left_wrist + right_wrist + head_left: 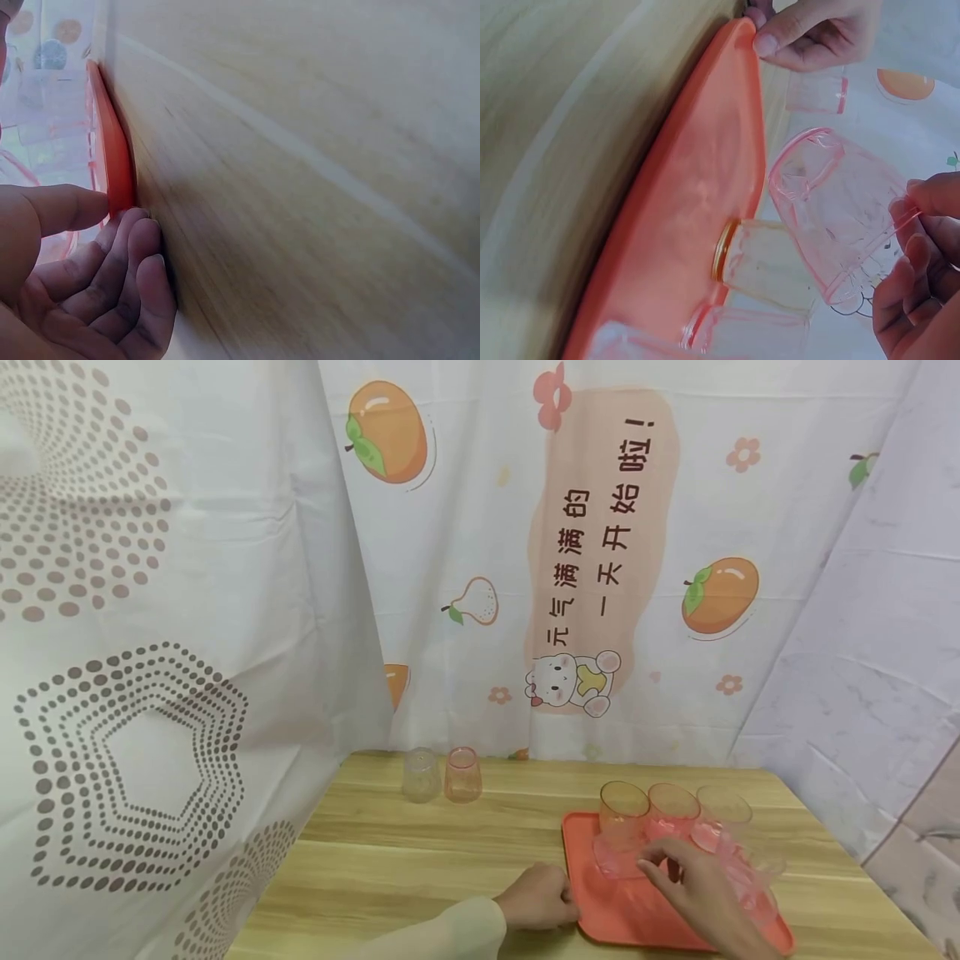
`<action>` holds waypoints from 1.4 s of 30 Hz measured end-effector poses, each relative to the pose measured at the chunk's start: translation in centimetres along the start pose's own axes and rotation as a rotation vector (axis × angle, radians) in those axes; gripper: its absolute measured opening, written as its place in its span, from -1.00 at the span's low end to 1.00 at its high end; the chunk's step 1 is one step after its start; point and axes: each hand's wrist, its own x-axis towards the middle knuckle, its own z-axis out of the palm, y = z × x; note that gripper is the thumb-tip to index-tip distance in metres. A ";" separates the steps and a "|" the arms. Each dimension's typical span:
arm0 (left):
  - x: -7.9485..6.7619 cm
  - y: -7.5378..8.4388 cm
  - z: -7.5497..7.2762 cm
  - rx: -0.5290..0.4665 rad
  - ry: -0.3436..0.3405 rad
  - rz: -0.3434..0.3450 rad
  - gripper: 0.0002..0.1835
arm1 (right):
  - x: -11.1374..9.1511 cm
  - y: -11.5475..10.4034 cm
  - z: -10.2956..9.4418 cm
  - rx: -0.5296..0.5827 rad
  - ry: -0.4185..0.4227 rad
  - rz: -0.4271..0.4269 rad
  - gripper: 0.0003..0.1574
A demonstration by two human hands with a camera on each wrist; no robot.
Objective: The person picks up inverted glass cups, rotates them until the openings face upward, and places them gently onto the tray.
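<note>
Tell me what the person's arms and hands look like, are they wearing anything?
Both hands are bare: no gloves, rings or watch show. The left hand comes out of a long, loose, pale cream sleeve that ends at the wrist. The right hand has a bare wrist and forearm as far as the head view shows; no sleeve appears there. The fingernails are short and plain.

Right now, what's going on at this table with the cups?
A person's left hand holds the edge of an orange tray on a wooden table. The right hand grips a pink transparent cup above the tray, where other cups stand. Two more cups stand apart near the curtain.
</note>
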 end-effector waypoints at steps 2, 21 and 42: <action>0.0 0.1 0.0 -0.002 0.005 -0.005 -0.47 | 0.1 0.2 -0.2 -0.021 -0.003 -0.011 -0.70; 0.0 0.4 0.1 0.012 0.017 -0.027 -0.52 | -0.1 3.2 -1.2 -0.163 0.024 -0.298 -0.73; -0.2 0.8 0.0 0.007 0.051 -0.036 -0.49 | -0.2 5.4 -1.7 -0.299 0.016 -0.421 -0.55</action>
